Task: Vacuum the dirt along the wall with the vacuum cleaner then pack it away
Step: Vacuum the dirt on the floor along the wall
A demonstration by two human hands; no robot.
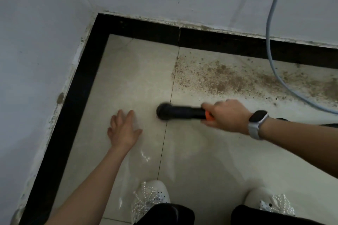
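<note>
Pale glossy floor tiles [131,82] meet two grey-white painted walls [45,23] at a corner, and a black skirting band [142,31] runs along the foot of both walls, its top edge crusted with rough plaster. Brown gritty dirt [219,76] lies scattered on the tiles in a long patch beside the far wall, thickest to the right of a tile joint and thinning toward the right edge of the view. A light blue cable [270,42] hangs down in front of that wall, crosses the dirt and curves off along the floor to the right.

The right hand [226,115] grips the handheld vacuum cleaner with a black nozzle and an orange body [181,112], its fingers curled round the orange part, so that little of that part shows. The nozzle points left, and its round black head sits low over the tile joint, just short of the dirt patch; whether it touches the floor cannot be told. A dark-faced smartwatch on a pale grey strap [257,120] sits on the right wrist.

The left hand [124,129] is held out flat over the clean tile to the left of the nozzle, fingers straight and slightly spread, holding nothing. Two white perforated sneakers with beaded laces [151,197] and dark trouser legs [173,213] show at the bottom edge.
</note>
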